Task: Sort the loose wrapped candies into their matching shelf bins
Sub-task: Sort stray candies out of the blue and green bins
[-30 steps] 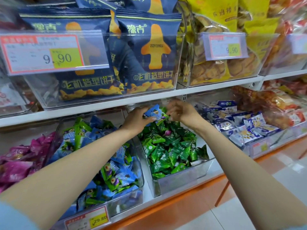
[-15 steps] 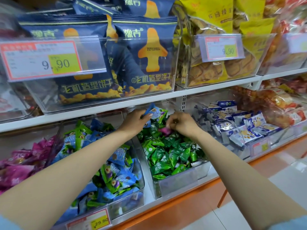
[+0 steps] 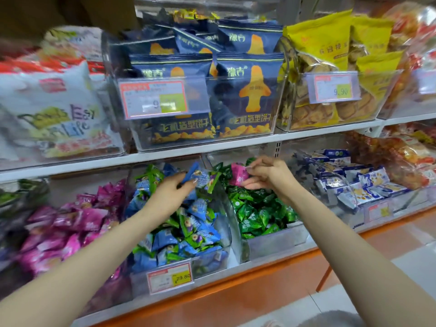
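On the orange-edged shelf [image 3: 271, 277], clear bins [image 3: 269, 244] hold wrapped candies [image 3: 254, 208].

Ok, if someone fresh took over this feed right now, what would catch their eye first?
The two hands at mid-shelf. The right hand pinches a pink candy above the bin of green candies, where it plainly doesn't match. The left hand grips a blue candy over the blue-and-green bin, with a heap of pink candies further left. Above them, navy biscuit bags fill the upper shelf.
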`<state>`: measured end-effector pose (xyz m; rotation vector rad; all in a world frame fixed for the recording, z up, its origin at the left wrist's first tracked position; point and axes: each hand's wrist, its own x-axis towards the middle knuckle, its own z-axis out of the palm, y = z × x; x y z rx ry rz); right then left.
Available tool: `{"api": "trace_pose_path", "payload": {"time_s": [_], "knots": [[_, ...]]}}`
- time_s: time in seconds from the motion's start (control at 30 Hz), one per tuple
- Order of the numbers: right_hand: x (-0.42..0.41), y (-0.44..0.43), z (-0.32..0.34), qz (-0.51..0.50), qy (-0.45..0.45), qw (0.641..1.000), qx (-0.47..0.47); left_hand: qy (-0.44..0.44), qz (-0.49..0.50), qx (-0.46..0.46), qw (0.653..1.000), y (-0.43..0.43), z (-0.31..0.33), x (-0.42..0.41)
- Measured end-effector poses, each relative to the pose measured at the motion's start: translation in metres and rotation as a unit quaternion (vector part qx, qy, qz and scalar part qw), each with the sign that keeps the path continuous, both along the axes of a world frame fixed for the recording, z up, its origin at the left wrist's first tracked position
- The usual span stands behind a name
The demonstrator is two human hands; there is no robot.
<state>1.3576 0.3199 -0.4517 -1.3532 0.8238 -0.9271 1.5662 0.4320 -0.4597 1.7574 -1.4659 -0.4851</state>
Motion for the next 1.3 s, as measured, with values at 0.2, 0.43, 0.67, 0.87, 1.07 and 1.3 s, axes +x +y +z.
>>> {"api": "trace_pose_path", "payload": {"time_s": [0.2,0.43,0.67,0.87,1.07,1.3], "knots": [[0.014,0.043,-0.003,-0.020,-0.015,1.000,0.000,-0.257,0.102,-0.042,0.960,-0.006,-0.005,0.034],[0.042,0.075,-0.002,-0.027,-0.031,0.999,-0.016,-0.228,-0.135,0.188,0.946,-0.004,-0.015,0.039],[0.093,0.100,0.003,0.031,-0.051,0.998,-0.018,-0.016,-0.099,-0.017,0.995,0.057,0.012,0.042],[0.134,0.123,0.001,0.120,-0.001,0.992,-0.046,-0.029,0.066,-0.097,0.993,0.106,0.003,0.084],[0.140,0.126,-0.003,0.126,0.074,0.987,-0.063,-0.136,0.102,0.148,0.974,0.116,0.000,0.149],[0.118,0.116,-0.001,0.093,0.116,0.983,-0.105,-0.136,0.098,0.008,0.986,0.097,-0.004,0.124]]}}
